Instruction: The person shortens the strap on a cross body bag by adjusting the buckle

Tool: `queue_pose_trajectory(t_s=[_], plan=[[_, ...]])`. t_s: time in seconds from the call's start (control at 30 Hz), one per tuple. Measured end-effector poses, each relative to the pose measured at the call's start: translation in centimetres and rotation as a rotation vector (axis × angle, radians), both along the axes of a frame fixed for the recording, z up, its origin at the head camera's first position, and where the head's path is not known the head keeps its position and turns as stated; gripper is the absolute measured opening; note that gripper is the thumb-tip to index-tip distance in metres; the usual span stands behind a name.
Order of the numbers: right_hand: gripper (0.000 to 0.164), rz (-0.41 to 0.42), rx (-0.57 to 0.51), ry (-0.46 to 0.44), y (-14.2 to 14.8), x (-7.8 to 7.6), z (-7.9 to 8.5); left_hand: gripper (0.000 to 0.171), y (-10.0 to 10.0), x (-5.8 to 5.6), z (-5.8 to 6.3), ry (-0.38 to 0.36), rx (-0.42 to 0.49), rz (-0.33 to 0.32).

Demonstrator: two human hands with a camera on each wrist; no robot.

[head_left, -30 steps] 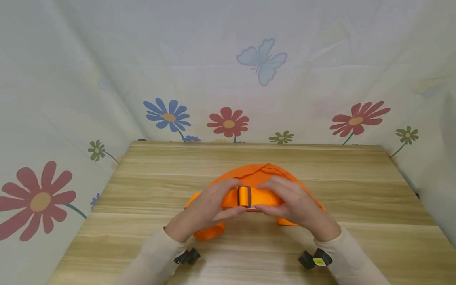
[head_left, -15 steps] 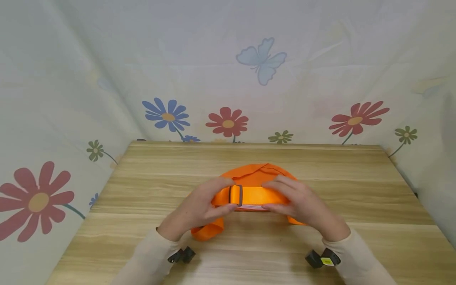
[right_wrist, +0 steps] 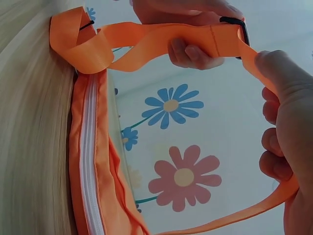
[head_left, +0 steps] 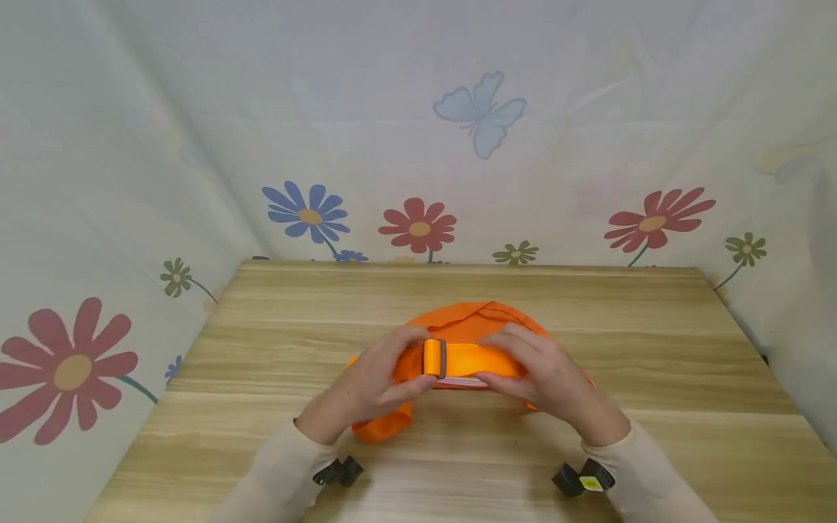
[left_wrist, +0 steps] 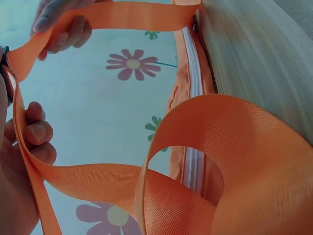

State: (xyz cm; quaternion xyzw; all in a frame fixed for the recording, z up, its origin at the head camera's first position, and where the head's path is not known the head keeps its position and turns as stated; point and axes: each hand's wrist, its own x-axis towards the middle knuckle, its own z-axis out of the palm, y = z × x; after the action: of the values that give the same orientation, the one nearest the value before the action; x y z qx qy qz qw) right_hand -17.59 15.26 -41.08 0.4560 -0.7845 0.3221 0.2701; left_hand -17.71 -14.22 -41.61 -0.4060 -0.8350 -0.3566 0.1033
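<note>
An orange zippered pouch (head_left: pixel 458 319) with a long webbing strap lies on the table; its white zipper (right_wrist: pixel 89 147) shows in both wrist views. The strap (head_left: pixel 471 359) is raised above the pouch between my hands. A dark slide buckle (head_left: pixel 434 359) sits on the strap beside my left fingertips. My left hand (head_left: pixel 379 374) pinches the strap by the buckle, thumb in front and fingers behind. My right hand (head_left: pixel 546 370) grips the strap further right in the same way. A loose strap loop (left_wrist: pixel 195 122) hangs below my left hand onto the table.
The wood-grain table (head_left: pixel 294 305) extends around the pouch on all sides. Behind it and at both sides hangs a pale cloth (head_left: pixel 556 174) printed with flowers and a butterfly. A small black device is on each wrist.
The buckle and my left hand have shifted a little to the left. My right hand moved slightly right, then came partly back. The strap between the hands shows a longer flat stretch.
</note>
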Motion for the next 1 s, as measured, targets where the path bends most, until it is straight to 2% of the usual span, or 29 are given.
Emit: queue_pose_trajectory(t_s=[0.33,0.57,0.83,0.93,1.0], plan=[[0.046,0.028,-0.025,-0.004,-0.8,0.2,0.2,0.057,0.4,0.0,0.1,-0.064,0.016,-0.027],[0.048,0.024,0.014,0.019,-1.4,0.3,0.3,0.054,0.9,-0.1,0.3,-0.071,0.017,-0.052],[0.051,0.019,0.057,0.031,-1.6,0.3,0.6,0.050,1.2,-0.2,0.4,-0.138,0.055,-0.086],[0.052,0.021,0.069,0.044,-1.3,0.0,0.6,0.047,0.9,-0.2,0.5,-0.160,0.071,-0.080],[0.051,0.009,0.079,0.047,-0.8,-0.1,0.5,0.047,0.6,-0.1,0.7,-0.168,0.071,-0.053]])
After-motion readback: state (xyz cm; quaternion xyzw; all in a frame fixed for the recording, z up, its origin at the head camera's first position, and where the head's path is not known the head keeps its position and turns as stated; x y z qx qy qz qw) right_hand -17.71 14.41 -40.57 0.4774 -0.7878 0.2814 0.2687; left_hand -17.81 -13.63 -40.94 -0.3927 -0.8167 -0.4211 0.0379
